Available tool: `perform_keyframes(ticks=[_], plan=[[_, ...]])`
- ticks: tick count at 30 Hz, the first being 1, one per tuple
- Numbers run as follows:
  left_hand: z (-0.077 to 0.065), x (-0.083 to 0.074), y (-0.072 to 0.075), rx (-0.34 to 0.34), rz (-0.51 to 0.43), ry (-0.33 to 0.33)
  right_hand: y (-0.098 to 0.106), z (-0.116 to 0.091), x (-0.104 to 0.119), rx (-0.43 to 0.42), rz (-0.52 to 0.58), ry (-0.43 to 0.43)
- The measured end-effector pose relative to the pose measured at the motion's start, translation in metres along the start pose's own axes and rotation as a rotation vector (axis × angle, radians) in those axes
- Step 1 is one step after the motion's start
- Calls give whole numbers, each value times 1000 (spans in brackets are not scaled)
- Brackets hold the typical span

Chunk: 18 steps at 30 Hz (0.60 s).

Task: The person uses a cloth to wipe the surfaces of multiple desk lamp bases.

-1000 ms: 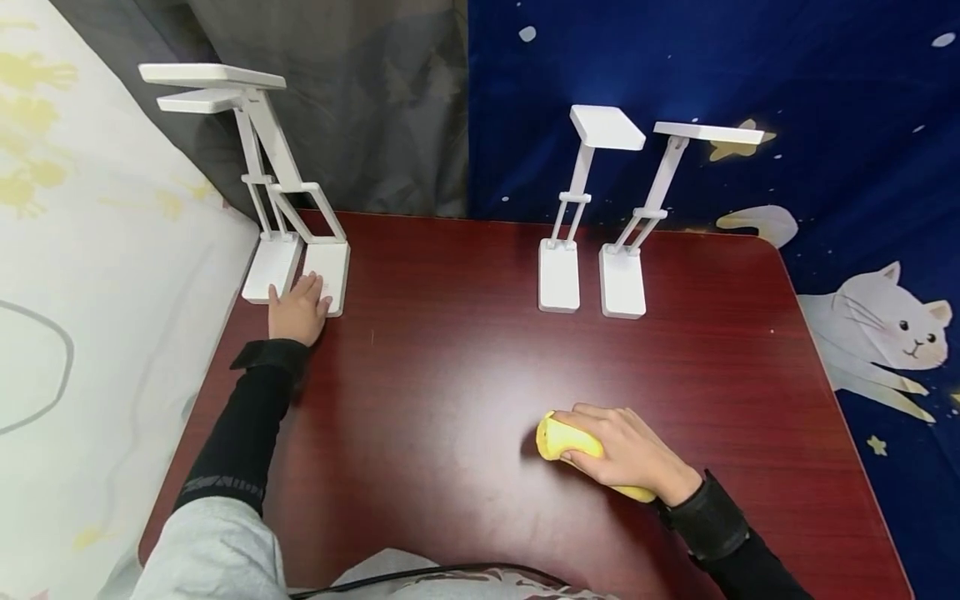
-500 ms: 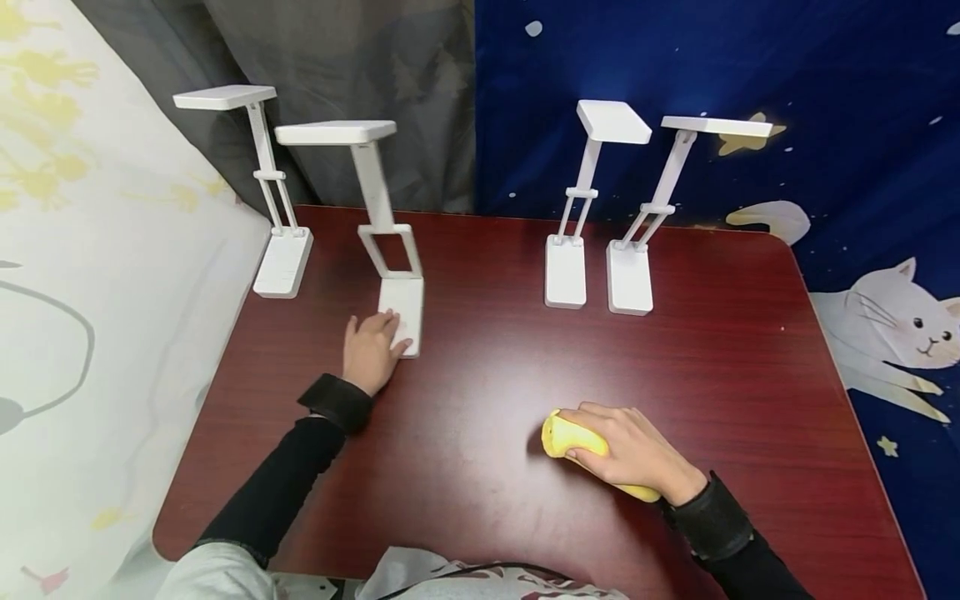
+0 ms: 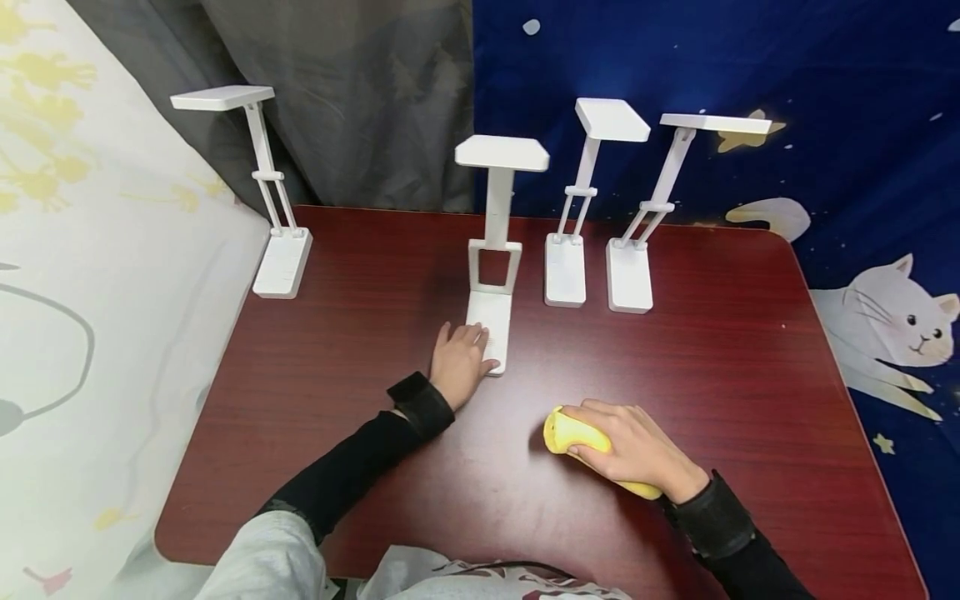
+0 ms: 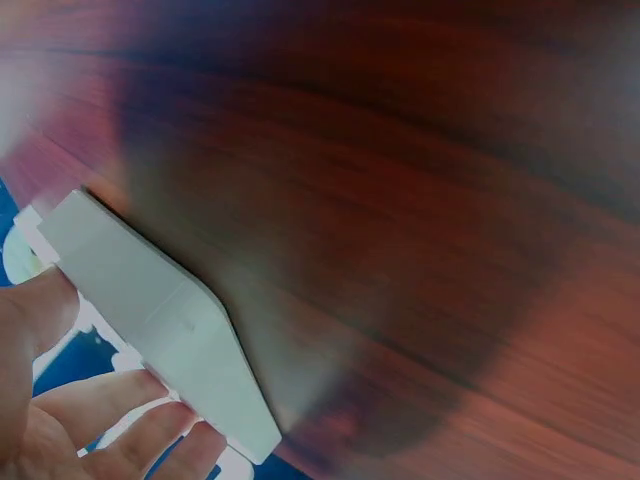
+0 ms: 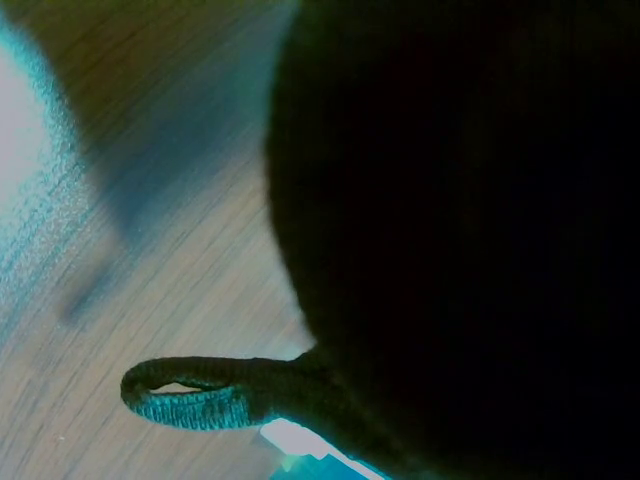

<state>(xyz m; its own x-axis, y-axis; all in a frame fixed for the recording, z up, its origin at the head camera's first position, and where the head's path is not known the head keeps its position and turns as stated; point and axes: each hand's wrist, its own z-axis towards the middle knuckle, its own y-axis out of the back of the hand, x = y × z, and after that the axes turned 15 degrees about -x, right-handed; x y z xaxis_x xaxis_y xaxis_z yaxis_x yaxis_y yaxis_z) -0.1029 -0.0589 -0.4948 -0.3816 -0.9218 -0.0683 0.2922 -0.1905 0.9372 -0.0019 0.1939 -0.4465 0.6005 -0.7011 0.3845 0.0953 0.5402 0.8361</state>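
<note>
Four white desk lamps would be too exact, so several white desk lamps with flat heads stand in view. My left hand [image 3: 459,365] grips the base of one desk lamp [image 3: 491,321], near the table's middle. In the left wrist view its pale base [image 4: 165,310] lies against the thumb [image 4: 45,305] and fingertips, partly hidden by them. My right hand [image 3: 633,443] holds a yellow, thick, banana-shaped thing [image 3: 573,431] low over the table's front right. Fingers cover much of it. A large dark round shape [image 5: 460,220] with a small loop fills the right wrist view; I cannot tell what it is.
One desk lamp [image 3: 282,262] stands at the far left. Two more, a left one [image 3: 565,271] and a right one [image 3: 629,275], stand close to the right of the held lamp. The reddish-brown table [image 3: 360,333] ends at curtains behind.
My left hand has brought its desk lamp from beside the far-left lamp rightward and nearer, to just left of the right-hand pair. The right hand keeps holding the yellow thing in nearly the same place.
</note>
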Motion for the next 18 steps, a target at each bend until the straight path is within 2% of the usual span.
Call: perform_keyframes(ticks=[3, 7, 9, 11, 14, 16, 18], plan=[[7, -12, -3, 9, 3, -6, 0, 1, 0, 1, 4, -7], [12, -25, -7, -28, 16, -9, -1, 5, -1, 13, 3, -4], [13, -29, -8, -42, 23, -14, -1, 11, -3, 20, -9, 0], [15, -28, -8, -26, 14, -21, -1, 22, -8, 33, -28, -20], [23, -19, -6, 40, -66, -48, 0, 51, -19, 46, -97, -71], [31, -6, -4, 80, -147, -50, -3, 76, -27, 51, -177, -106], [40, 10, -4, 120, -222, -48, -9, 101, -36, 52, -276, -105]])
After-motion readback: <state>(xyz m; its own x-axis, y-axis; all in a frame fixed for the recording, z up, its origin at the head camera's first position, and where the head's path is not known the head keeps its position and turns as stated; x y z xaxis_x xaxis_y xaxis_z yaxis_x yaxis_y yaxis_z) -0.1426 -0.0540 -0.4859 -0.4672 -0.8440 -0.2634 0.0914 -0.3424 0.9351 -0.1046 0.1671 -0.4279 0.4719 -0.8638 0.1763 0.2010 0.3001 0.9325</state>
